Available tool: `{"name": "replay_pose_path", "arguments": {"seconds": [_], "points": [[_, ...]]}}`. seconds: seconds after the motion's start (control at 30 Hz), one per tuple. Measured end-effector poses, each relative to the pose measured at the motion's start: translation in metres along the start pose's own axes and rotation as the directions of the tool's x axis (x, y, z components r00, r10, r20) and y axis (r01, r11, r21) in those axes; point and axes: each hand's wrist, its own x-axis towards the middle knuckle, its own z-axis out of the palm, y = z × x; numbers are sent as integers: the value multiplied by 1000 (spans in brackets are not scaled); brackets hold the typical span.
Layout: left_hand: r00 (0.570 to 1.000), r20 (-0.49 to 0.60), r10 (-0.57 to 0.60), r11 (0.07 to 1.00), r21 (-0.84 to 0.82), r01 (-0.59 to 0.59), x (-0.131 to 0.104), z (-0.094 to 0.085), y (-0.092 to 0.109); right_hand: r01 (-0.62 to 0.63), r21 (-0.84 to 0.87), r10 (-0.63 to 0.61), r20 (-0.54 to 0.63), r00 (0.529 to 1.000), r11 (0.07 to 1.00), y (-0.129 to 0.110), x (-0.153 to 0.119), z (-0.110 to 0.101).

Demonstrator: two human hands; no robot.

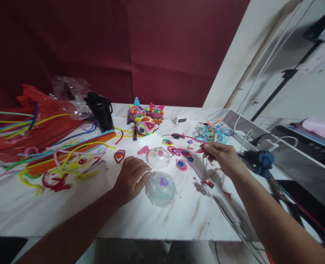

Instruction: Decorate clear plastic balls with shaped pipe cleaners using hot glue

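Note:
My left hand (132, 178) is over the table with its fingers curled down and the thumb apart. Its thumb tip is at the edge of a bumpy translucent disc (161, 193) with a purple dot; I cannot tell whether they touch. Behind that disc lies a clear round piece (157, 158) with a pink nose-like dot and a pink ear-like tip. My right hand (220, 156) is pinched, fingertips together by a small pale and red bit, and what it holds is too small to name. Between the hands lie several coiled, eye-shaped pieces (181, 165). Another, red and orange (119, 156), lies left.
Three colourful decorated heads (146, 126) stand at the back near a black bottle (99, 110). Pipe cleaners (69, 157) and a red plastic bag (3, 143) spread left. Blue scraps (213, 132), a small white display (181, 120) and a corded white tool (228, 209) are rightward.

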Motion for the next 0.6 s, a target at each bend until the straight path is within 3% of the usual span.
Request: {"name": "replay_pose_path", "arguments": {"seconds": [0.1, 0.2, 0.33, 0.4, 0.5, 0.6], "points": [[999, -42, -19, 1000, 24, 20, 5, -6, 3, -23, 129, 12, 82, 997, 991, -15, -21, 7], [999, -45, 28, 998, 62, -26, 17, -16, 13, -125, 272, 55, 249, 967, 954, -30, -44, 16], [995, 55, 88, 996, -16, -87, 35, -27, 33, -192, 287, 53, 430, 901, 939, -45, -68, 30], [992, 123, 40, 993, -112, -26, 41, -29, 42, -203, 295, 42, 473, 880, 934, -48, -76, 36], [967, 235, -96, 956, -248, 155, 43, -31, 48, -248, 358, 41, 498, 866, 900, -47, -83, 41], [945, 279, -169, 941, -238, 239, 39, -34, 46, -284, 458, 26, 491, 871, 842, -43, -87, 43]]}}
